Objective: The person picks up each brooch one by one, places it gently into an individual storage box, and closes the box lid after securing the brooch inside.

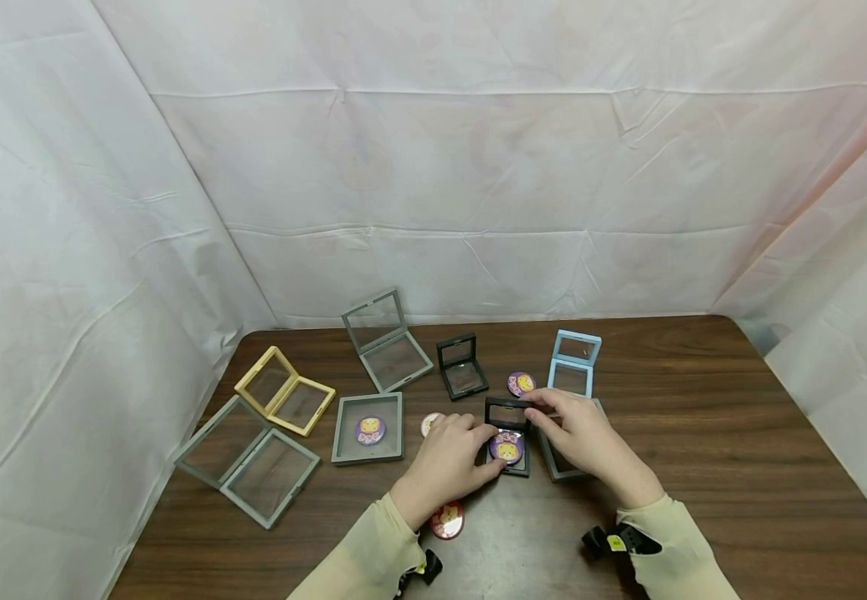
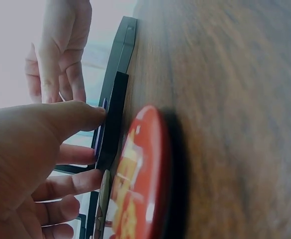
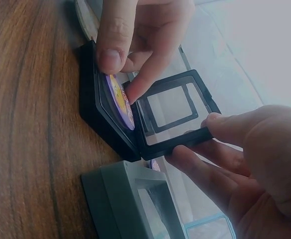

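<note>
A small black hinged display case [image 1: 518, 472] stands with its clear-windowed lid raised, near the front middle of the table. In its base lies a purple round badge [image 1: 507, 448] with a yellow cartoon face. My left hand [image 1: 444, 457] pinches the badge by its edges between thumb and index finger. My right hand [image 1: 591, 437] grips the side of the raised lid [image 3: 172, 147] between thumb and fingers. A red badge [image 2: 147, 174] lies on the wood below my left wrist, and a pale badge [image 1: 429, 423] is partly hidden behind my left hand.
Beside my right hand sits a grey case [image 1: 564, 471], partly covered. Farther back are a blue case [image 1: 573, 363], a black case [image 1: 463, 377] and a purple badge [image 1: 520, 384]. Leftward stand a grey tray holding a badge [image 1: 369, 430], a yellow case [image 1: 302, 404] and open grey cases [image 1: 272, 479].
</note>
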A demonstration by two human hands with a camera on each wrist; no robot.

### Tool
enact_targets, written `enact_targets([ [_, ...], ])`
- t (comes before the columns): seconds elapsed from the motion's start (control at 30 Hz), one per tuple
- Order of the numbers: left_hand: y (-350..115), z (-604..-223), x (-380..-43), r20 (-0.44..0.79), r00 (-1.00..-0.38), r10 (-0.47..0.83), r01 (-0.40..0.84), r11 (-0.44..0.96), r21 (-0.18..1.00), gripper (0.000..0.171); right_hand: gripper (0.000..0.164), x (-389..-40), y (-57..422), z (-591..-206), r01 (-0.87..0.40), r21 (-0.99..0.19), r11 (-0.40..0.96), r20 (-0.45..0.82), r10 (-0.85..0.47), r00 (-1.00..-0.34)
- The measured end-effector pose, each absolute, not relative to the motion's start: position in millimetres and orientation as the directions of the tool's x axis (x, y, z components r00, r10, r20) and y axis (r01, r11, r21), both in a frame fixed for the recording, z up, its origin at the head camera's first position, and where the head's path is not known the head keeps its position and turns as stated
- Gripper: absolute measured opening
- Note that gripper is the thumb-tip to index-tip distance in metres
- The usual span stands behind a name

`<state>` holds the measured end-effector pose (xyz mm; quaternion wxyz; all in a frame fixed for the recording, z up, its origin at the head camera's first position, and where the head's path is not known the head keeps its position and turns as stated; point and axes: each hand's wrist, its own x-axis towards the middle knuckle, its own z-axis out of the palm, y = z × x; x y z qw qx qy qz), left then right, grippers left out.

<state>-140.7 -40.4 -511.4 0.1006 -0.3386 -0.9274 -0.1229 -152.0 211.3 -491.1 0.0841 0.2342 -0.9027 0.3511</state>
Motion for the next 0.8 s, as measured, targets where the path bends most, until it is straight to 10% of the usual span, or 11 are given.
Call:
enact_targets([
  [0.8,-56.4,-494.1,-153.4,0.337,-0.823,0.457,0.567,0.692,0.447,0.043,0.018,-152.2,222.9,-485.3,-0.45,-0.652,0.61,0.286,-0.352,-0.891],
])
